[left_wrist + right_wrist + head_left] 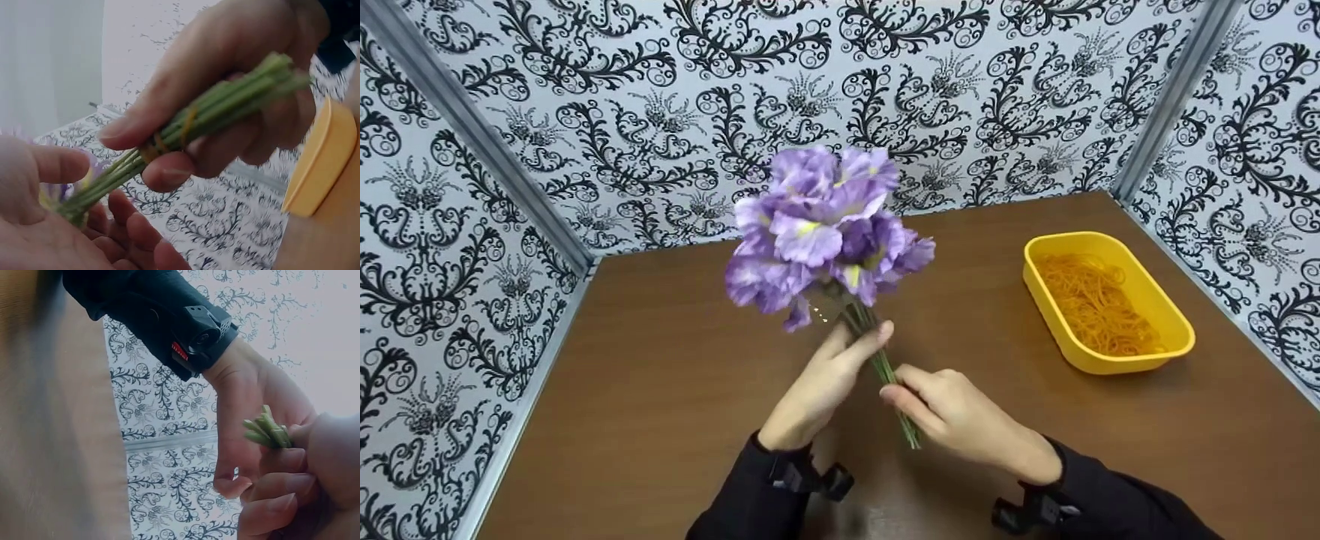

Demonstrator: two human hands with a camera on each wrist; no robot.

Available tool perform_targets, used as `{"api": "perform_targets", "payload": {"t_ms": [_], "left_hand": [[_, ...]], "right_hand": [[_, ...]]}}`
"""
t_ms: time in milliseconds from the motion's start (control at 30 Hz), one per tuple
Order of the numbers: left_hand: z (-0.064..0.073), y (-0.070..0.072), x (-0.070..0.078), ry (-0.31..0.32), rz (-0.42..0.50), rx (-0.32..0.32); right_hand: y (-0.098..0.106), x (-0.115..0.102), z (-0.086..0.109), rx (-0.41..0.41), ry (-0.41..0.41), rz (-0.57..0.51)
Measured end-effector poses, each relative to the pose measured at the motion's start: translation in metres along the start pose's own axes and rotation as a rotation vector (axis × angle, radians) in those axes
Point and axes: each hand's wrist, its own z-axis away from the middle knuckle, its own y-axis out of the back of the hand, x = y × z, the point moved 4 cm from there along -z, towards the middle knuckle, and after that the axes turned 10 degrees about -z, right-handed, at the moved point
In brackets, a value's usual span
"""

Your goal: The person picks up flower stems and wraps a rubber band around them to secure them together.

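A bouquet of purple flowers (817,232) with yellow centres leans up and left above the table. Its green stems (225,104) are bundled together, and orange rubber bands (189,125) circle them. My right hand (971,420) grips the lower stems, thumb on one side and fingers curled round the other. Higher up, just below the blossoms, my left hand (817,382) supports the stems across its palm, thumb and fingers loosely apart. In the right wrist view the cut stem ends (269,430) poke out past the right fingers.
On the right of the brown table (660,397) stands a yellow tray (1166,322) holding a heap of orange rubber bands (1091,304). Patterned black-and-white panels (780,97) enclose the back and both sides, joined by grey metal posts.
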Motion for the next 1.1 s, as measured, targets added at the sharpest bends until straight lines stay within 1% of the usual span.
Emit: {"api": "perform_targets", "payload": {"t_ms": [67, 133, 167, 300, 333, 400, 467, 533, 800, 967, 1100], "left_hand": [[0.001, 0.0, 0.002, -0.041, -0.087, 0.007], [0.0, 0.002, 0.005, -0.117, -0.191, 0.031], [0.001, 0.003, 0.006, -0.14, -0.256, 0.049], [0.003, 0.007, 0.01, -0.206, -0.522, 0.13], [0.003, 0.008, 0.01, -0.215, -0.57, 0.145], [0.003, 0.009, 0.009, -0.22, -0.634, 0.164], [0.002, 0.01, 0.008, -0.218, -0.668, 0.17], [0.001, 0.01, 0.005, -0.212, -0.683, 0.161], [-0.005, 0.006, -0.004, -0.198, -0.714, 0.113], [-0.01, 0.006, -0.011, -0.187, -0.725, 0.102], [-0.014, 0.005, -0.014, -0.195, -0.737, 0.093]], "right_hand": [[0.001, 0.003, 0.0, 0.025, -0.033, 0.011], [0.002, 0.006, 0.0, 0.041, -0.064, 0.014], [0.002, 0.007, -0.001, 0.046, -0.078, 0.012], [0.003, 0.011, -0.001, 0.054, -0.085, 0.011], [0.003, 0.012, -0.001, 0.052, -0.08, 0.016], [0.003, 0.014, -0.001, 0.045, -0.07, 0.034], [0.003, 0.017, 0.0, 0.028, -0.069, 0.05], [0.003, 0.02, 0.0, 0.005, -0.079, 0.068], [-0.001, 0.026, 0.003, -0.107, -0.179, 0.117], [-0.002, 0.029, 0.003, -0.122, -0.201, 0.17], [-0.003, 0.032, 0.003, -0.124, -0.206, 0.194]]}}
